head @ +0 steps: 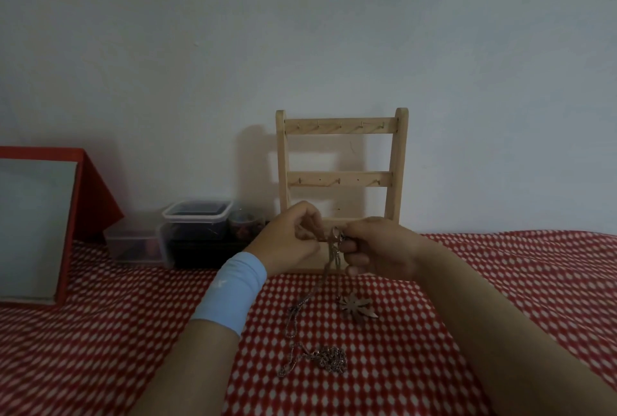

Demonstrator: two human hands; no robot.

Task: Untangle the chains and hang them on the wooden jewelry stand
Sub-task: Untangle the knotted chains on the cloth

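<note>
A wooden jewelry stand (340, 178) with rows of small hooks stands against the wall; no chain hangs on it. In front of its base, my left hand (290, 242) and my right hand (377, 248) both pinch a knot of tangled metal chains (334, 238) between them. From the knot the chains (300, 308) hang down onto the red-and-white cloth (500, 282). A leaf-shaped pendant (357, 307) lies on the cloth below my right hand. More chain lies coiled (329, 362) nearer to me. A light blue band is on my left wrist.
Clear plastic boxes (197, 225) with dark contents and a small jar (245, 223) stand left of the stand by the wall. A red-framed board (36, 225) leans at the far left. The wall runs close behind everything.
</note>
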